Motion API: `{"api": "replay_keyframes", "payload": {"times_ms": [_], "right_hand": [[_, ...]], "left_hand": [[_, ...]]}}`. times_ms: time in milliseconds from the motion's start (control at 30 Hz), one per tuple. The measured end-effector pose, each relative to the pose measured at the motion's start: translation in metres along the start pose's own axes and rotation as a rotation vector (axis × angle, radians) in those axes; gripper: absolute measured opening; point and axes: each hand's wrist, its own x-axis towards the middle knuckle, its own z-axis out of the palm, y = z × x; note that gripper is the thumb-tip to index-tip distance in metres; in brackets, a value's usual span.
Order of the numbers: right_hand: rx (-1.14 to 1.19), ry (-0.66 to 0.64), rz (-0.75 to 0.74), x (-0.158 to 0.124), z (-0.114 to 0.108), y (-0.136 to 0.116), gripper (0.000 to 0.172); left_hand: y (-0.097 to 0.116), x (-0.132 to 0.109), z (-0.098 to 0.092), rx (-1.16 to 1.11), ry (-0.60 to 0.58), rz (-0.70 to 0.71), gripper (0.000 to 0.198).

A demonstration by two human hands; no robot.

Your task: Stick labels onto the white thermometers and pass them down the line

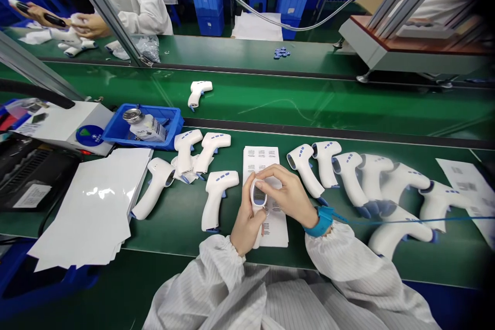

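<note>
The thermometer (258,205) you are working on is in front of you, above a printed sheet (276,234) on the table (162,237), with its small screen (259,196) facing up toward you. Your left hand (247,221) is closed around it, thumb across the front below the screen and fingers along the side. Your right hand (288,191) is partly curled, thumb and fingertips brought together at the screen's upper edge; whether they pinch something thin or just press there, you can't tell from this view. The step in hand looks like close fingertip work on that screen, and the next move seems to call for a steady left hold and a light, accurate touch from your right fingertips. A blue strap (320,221) circles your right wrist. To your left, one white thermometer (219,198) lies just beside your left hand, with three more past it. To your right, a row of thermometers (351,183) runs outward, some of them blurred. Farther left are a stack of white sheets (93,201) and a blue tray (174,142) with a bottle (147,128) in it. Beyond, a single thermometer (199,94) lies on the green belt (263,98).
</note>
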Motion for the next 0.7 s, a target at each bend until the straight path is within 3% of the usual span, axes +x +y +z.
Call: {"api": "replay_keyframes", "payload": {"times_ms": [67,133,200,267,300,367,467,533,567,633,700], "right_hand": [[0.077,0.110,0.092,-0.004,0.001,-0.004,0.011],[0.155,0.099,0.227,-0.014,0.002,-0.013,0.014],[0.212,-0.140,0.329,-0.022,0.004,-0.022,0.016],[0.227,-0.375,0.351,-0.019,0.006,-0.024,0.021],[0.198,-0.394,0.353,-0.009,0.005,-0.021,0.023],[0.081,-0.245,0.375,0.026,0.000,-0.007,0.022],[-0.134,0.000,0.452,0.102,-0.021,0.024,0.025],[-0.178,0.080,0.451,0.146,-0.039,0.039,0.030],[-0.197,0.116,0.442,0.162,-0.046,0.043,0.035],[-0.218,0.162,0.405,0.175,-0.053,0.042,0.044],[-0.204,0.141,0.349,0.165,-0.046,0.034,0.046]], "left_hand": [[0.005,-0.001,0.003,-0.073,0.069,-0.036,0.079],[0.015,0.000,0.005,-0.136,0.194,0.024,0.078],[0.029,0.002,0.006,-0.145,0.257,0.106,0.072],[0.044,0.004,0.004,-0.045,0.182,0.105,0.067],[0.051,0.005,0.002,0.058,0.130,0.093,0.065],[0.060,0.003,-0.007,0.357,0.126,0.125,0.063],[0.058,-0.006,-0.031,0.830,0.403,0.225,0.060],[0.049,-0.013,-0.051,1.024,0.557,0.156,0.061],[0.043,-0.017,-0.060,1.068,0.574,0.089,0.060],[0.033,-0.022,-0.074,1.076,0.543,-0.025,0.043],[0.027,-0.025,-0.081,1.029,0.512,-0.088,0.021]]}}
